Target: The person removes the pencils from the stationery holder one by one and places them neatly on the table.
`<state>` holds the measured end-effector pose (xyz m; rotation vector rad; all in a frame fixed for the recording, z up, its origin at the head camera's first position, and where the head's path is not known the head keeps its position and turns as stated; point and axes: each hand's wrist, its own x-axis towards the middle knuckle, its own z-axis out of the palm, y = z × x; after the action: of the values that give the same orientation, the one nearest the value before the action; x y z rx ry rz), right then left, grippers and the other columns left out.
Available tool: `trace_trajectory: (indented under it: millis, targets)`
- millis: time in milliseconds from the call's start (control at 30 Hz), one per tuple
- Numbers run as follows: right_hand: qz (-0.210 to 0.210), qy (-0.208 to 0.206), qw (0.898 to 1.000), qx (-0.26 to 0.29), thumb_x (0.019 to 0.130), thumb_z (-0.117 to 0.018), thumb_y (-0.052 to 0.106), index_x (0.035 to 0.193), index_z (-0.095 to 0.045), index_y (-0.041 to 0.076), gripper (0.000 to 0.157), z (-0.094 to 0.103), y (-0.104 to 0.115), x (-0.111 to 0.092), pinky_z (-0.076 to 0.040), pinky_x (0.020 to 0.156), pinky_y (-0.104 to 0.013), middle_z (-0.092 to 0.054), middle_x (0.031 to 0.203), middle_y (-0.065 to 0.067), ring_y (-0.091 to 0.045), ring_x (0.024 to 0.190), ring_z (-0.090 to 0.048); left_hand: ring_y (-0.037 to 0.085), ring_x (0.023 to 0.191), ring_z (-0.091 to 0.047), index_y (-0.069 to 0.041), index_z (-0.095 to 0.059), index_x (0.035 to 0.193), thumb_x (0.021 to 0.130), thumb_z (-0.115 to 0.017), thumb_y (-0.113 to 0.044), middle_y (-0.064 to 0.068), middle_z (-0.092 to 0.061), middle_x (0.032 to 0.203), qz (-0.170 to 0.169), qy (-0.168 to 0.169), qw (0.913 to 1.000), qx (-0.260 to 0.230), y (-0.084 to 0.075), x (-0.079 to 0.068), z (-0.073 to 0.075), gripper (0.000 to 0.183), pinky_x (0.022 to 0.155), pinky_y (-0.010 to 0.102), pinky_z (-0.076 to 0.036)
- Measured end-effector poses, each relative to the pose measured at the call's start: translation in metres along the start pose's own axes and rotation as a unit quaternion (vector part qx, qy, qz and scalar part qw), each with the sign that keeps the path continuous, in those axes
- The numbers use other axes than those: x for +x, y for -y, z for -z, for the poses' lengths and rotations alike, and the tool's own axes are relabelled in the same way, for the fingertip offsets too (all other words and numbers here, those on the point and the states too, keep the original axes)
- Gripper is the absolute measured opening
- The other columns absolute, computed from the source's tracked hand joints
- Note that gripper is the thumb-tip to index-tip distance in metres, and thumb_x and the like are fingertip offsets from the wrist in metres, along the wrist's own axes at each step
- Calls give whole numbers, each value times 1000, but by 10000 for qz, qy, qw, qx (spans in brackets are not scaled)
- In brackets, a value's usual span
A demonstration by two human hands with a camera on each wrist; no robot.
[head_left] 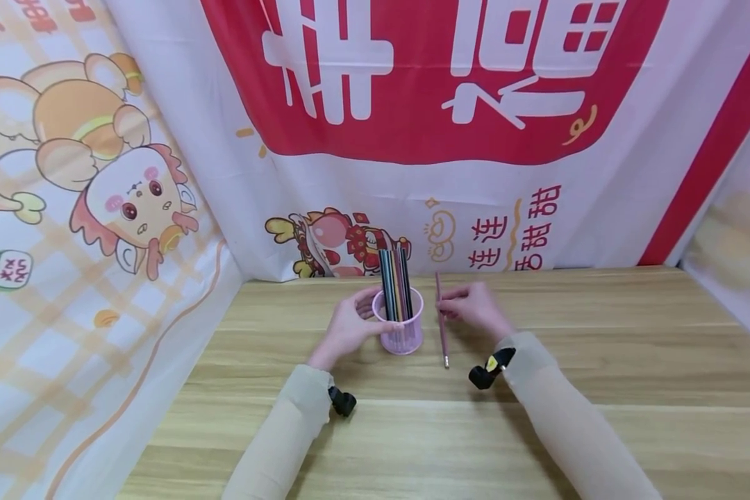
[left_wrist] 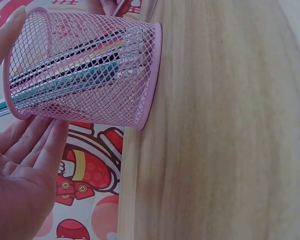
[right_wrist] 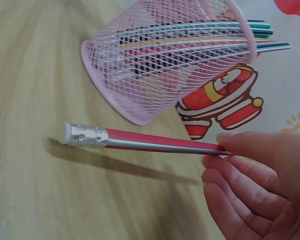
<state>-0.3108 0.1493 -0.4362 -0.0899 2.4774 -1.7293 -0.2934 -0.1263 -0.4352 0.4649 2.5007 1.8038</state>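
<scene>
A pink mesh pencil cup [head_left: 407,340] stands upright on the wooden table, holding several pencils [head_left: 396,281] in dark, green, yellow and red colours. My left hand [head_left: 348,328] holds the cup around its upper rim, thumb on the near side and fingers on the far side. Just right of the cup, my right hand [head_left: 473,305] pinches a red pencil [right_wrist: 160,143] between thumb and fingers. Its white eraser [right_wrist: 67,134] and silver ferrule point towards me, and its shadow falls on the table beneath. Inside the cup, the pencils' eraser ends face down.
Behind the table [head_left: 600,326] hangs a white cloth [head_left: 350,184] with a large red panel and printed characters. Another patterned cloth [head_left: 181,333] borders the left side. Black wrist cameras are strapped to both sleeves.
</scene>
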Motion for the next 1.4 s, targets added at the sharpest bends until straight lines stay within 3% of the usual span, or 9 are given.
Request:
trace_trajectory:
  millis: [200,567,1033,1233,1400]
  targets:
    - [-229,-166,9996,-97,88,-80,9,100,-77,-2,16,-9,-9,5,-62,68,-31,-75,84,-11,-21,73,-70,19,119,-62,-12,-56,143,69,-97,-26,4,-63,135,-12,-17,10000,54,1,1,0,86,104,32,-50]
    - [-517,-314,9977,-315,83,-84,9,92,-78,-2,15,-19,-13,6,-61,58,-26,-73,75,-8,-16,63,-68,19,119,-62,-11,-56,144,69,-97,-26,4,-63,135,7,-22,10000,38,-1,0,-1,87,104,31,-50]
    - [-596,-525,9935,-811,80,-88,16,86,-79,4,16,-25,-11,4,-58,56,-25,-72,71,-4,-15,61,-67,20,119,-62,-9,-56,143,67,-98,-23,7,-63,135,52,-17,9999,-97,2,0,-1,88,104,32,-50]
    - [-513,-556,9946,-716,81,-86,15,85,-79,3,15,-24,-13,3,-59,55,-25,-73,72,-6,-17,61,-68,21,120,-62,-9,-56,143,68,-97,-23,6,-63,134,40,3,9999,-119,0,0,-1,87,104,31,-51]
    - [-420,-671,9953,-561,84,-84,20,93,-77,0,23,-20,-11,2,-60,60,-28,-74,76,-9,-21,66,-70,21,120,-62,-9,-56,143,69,-97,-21,6,-63,135,83,-10,9999,-62,-2,-1,-1,86,104,31,-50]
